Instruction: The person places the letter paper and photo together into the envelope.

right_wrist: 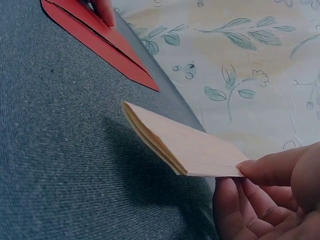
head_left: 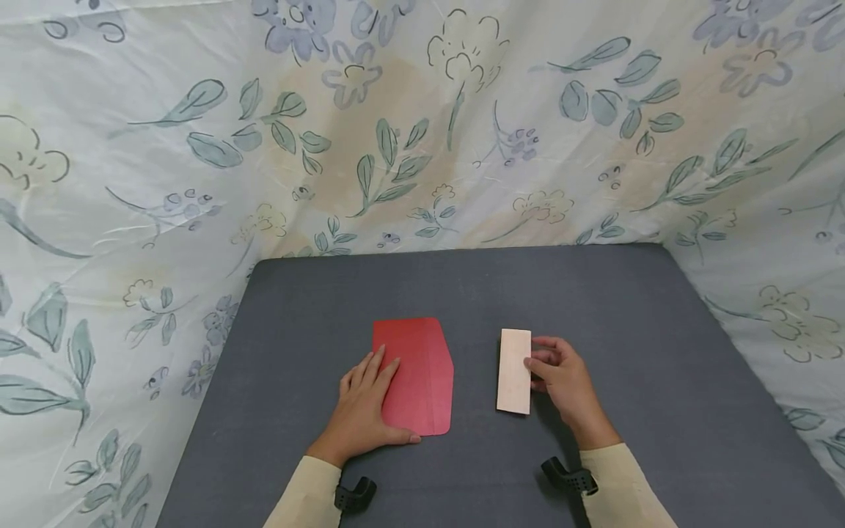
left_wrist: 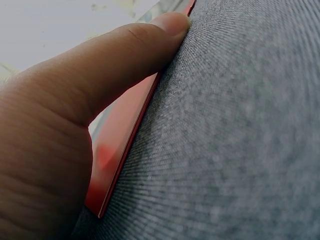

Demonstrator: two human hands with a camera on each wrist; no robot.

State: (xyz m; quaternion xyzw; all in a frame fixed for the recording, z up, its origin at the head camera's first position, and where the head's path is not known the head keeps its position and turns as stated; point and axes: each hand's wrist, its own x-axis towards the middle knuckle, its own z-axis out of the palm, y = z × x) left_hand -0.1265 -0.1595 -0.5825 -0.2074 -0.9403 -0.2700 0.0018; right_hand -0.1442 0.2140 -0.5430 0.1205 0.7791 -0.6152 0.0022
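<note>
A red envelope (head_left: 419, 378) lies on the dark grey table, its flap along the right side. My left hand (head_left: 366, 407) rests on its left part with straight, spread fingers, the thumb along the near edge. In the left wrist view the thumb (left_wrist: 115, 60) lies at the edge of the envelope (left_wrist: 122, 132). Right of the envelope, my right hand (head_left: 561, 378) pinches a folded pale paper (head_left: 513, 370) by its right long side. The right wrist view shows the layered folded paper (right_wrist: 185, 140) held above the cloth, thumb (right_wrist: 270, 167) on top and fingers beneath, its shadow below.
The grey table (head_left: 317, 293) reaches back to a white floral-patterned curtain (head_left: 396, 147), which also hangs at the left and right. A black band is worn on each wrist, over pale yellow sleeves (head_left: 627, 484).
</note>
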